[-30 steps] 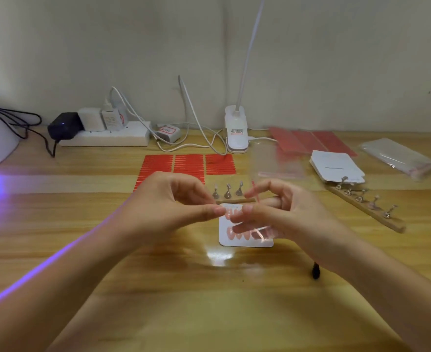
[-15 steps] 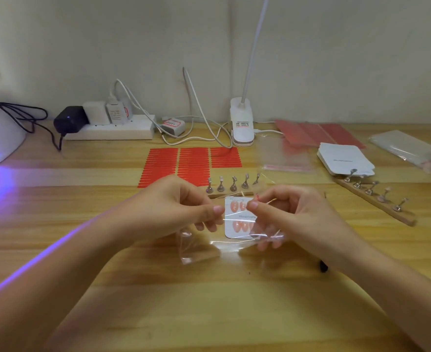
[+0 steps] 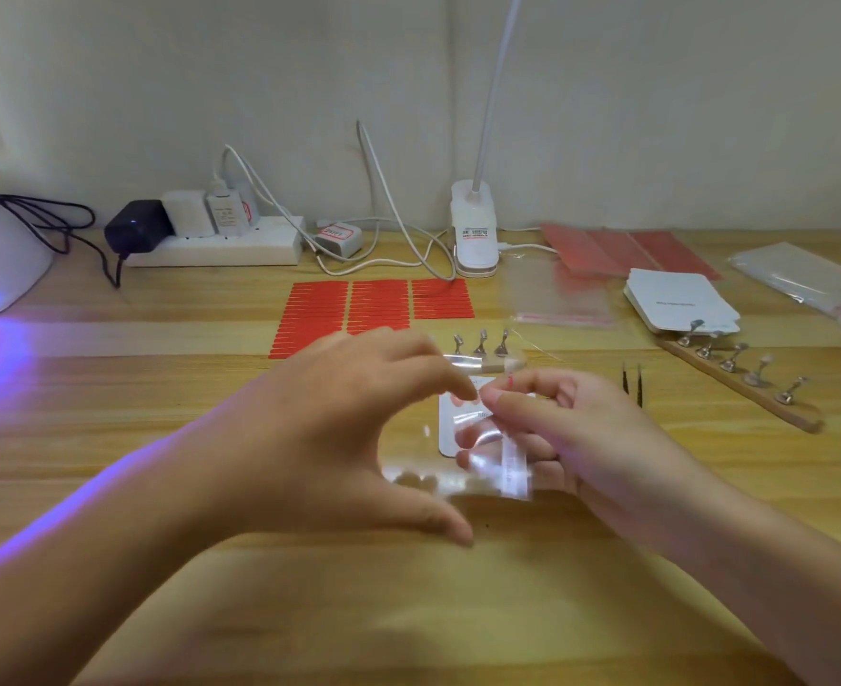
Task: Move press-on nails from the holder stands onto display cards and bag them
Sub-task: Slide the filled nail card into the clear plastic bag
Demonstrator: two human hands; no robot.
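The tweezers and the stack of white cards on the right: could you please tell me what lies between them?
In the head view, the wooden holder stand with its metal clips runs diagonally between the black tweezers and the stack of white cards.

left hand point(image 3: 354, 428) and right hand point(image 3: 552, 433) pinching clear bag point(image 3: 463, 467) over white nail card point(image 3: 450, 440), wooden table point(image 3: 210, 403), holder stand point(image 3: 740, 373) at right, tweezers point(image 3: 632, 383) beside right hand

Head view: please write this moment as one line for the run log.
step: bagging | card with nails: inside clear bag | left hand: at bag top | right hand: pinches bag | tweezers: on table
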